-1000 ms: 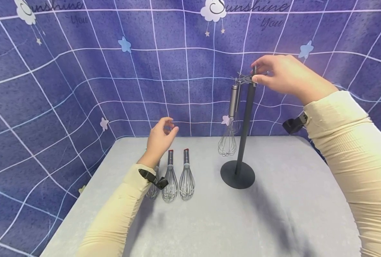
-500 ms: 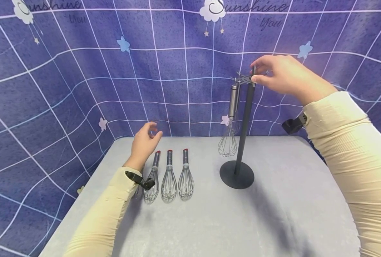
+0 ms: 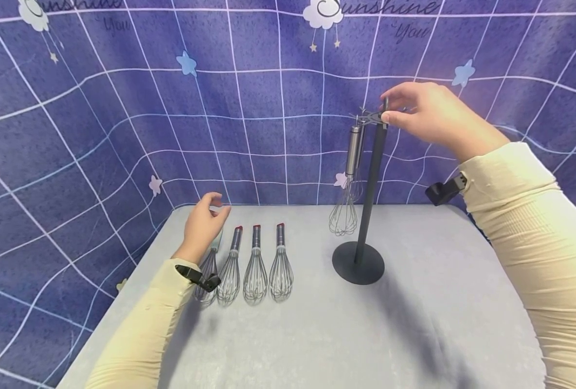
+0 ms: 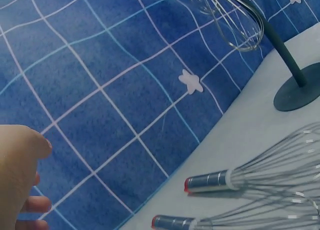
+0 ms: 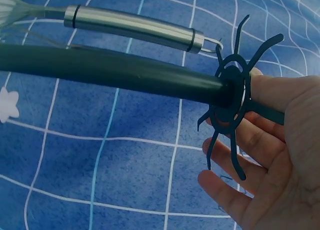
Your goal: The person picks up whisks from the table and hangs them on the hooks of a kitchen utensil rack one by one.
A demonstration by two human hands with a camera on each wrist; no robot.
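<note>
My right hand (image 3: 434,116) pinches the top of a dark utensil stand (image 3: 370,189), thumb and fingers at its hook ring (image 5: 230,102). A whisk with a steel handle (image 3: 353,151) hangs by its loop from one hook, partly covering another hanging utensil behind it. My left hand (image 3: 202,229) holds nothing; its fingers are loosely curved above the leftmost whisk (image 3: 207,275), whose pale handle it partly hides. To the right, three whisks with red-tipped handles lie in a row: one beside it (image 3: 228,278), a middle one (image 3: 255,275) and a right one (image 3: 281,273).
The stand's round base (image 3: 358,263) sits on the grey table (image 3: 317,335), right of the row of whisks. A blue grid-patterned cloth (image 3: 259,97) rises behind the table and along its left side. Several bare hooks stick out around the ring.
My left hand has moved left and slightly down, away from the red-tipped whisks, uncovering more of the row. My right hand stays at the top of the stand.
</note>
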